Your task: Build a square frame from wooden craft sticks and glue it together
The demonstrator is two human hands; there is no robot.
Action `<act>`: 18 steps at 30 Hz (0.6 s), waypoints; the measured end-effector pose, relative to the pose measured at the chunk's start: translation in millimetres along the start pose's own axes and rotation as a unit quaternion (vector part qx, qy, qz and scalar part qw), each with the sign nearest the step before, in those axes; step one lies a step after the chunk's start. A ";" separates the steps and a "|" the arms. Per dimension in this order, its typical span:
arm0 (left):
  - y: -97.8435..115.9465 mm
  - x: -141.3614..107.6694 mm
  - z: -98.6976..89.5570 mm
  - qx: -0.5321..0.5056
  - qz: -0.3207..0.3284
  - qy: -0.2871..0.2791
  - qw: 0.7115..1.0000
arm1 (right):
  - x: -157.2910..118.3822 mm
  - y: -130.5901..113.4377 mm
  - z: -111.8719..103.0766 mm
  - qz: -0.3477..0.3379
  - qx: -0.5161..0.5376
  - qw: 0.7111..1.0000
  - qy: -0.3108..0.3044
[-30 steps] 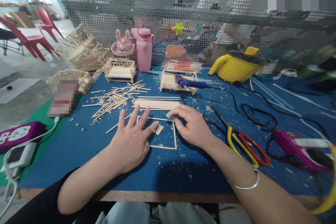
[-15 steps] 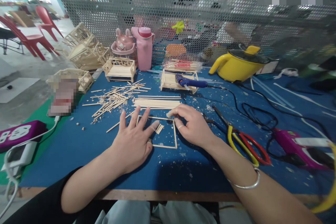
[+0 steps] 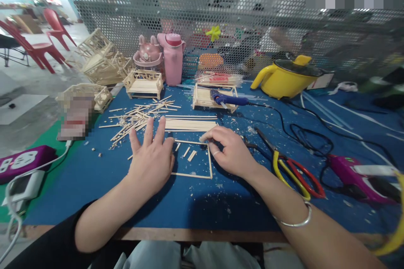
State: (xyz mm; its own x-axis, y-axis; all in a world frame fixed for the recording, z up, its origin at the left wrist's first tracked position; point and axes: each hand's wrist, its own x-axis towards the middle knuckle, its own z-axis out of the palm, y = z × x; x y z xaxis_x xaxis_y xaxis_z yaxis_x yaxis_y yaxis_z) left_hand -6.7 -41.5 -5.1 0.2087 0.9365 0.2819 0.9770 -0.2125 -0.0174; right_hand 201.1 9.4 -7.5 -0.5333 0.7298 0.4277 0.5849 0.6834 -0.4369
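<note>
A rectangular frame of thin wooden sticks (image 3: 209, 162) lies flat on the blue tabletop. My left hand (image 3: 150, 155) is spread over its left side, palm down and fingers apart, hiding that end. At the frame's top right corner, the curled fingers of my right hand (image 3: 232, 151) pinch the stick, with the exact contact partly hidden. Several short stick pieces (image 3: 192, 155) lie inside the frame, some loose and some close together. Just behind it is a row of long sticks (image 3: 191, 124), and to the left of that a messy stick pile (image 3: 135, 124).
A blue glue gun (image 3: 232, 99) rests on a small wooden stick bed (image 3: 203, 100). Scissors with red and yellow handles (image 3: 292, 168) lie right of my right hand. Behind stand a pink bottle (image 3: 173, 61) and a yellow pot (image 3: 287, 80); cords cross the right side.
My left hand has slid left, uncovering more of the frame's inside. Small stick pieces there now lie spread apart instead of bunched. The right hand stays at the corner.
</note>
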 end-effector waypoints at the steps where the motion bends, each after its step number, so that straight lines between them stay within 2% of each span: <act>1: -0.2 2.1 1.9 -0.004 -0.005 0.004 1.000 | -0.1 0.0 0.3 -0.002 -0.002 1.000 0.000; 9: 4.6 20.6 16.9 -0.037 0.005 -0.034 0.999 | 1.6 -3.7 -0.2 0.000 0.003 1.000 -0.008; 14: -2.2 12.6 -0.8 -0.056 -0.021 -0.019 0.998 | 1.5 -0.6 -1.3 -0.006 -0.002 1.000 -0.007; 18: -18.9 -9.9 -8.7 -0.060 -0.094 -0.012 0.994 | 1.8 6.5 -0.6 -0.012 -0.017 1.000 0.006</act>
State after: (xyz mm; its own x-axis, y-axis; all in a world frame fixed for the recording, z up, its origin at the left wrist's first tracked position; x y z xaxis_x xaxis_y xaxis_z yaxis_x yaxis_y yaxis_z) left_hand -27.6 -49.2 0.8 0.0247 0.9690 0.2458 0.9870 -0.0628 0.1482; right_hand 204.4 15.2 -9.1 -0.5398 0.7127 0.4479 0.5923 0.6997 -0.3995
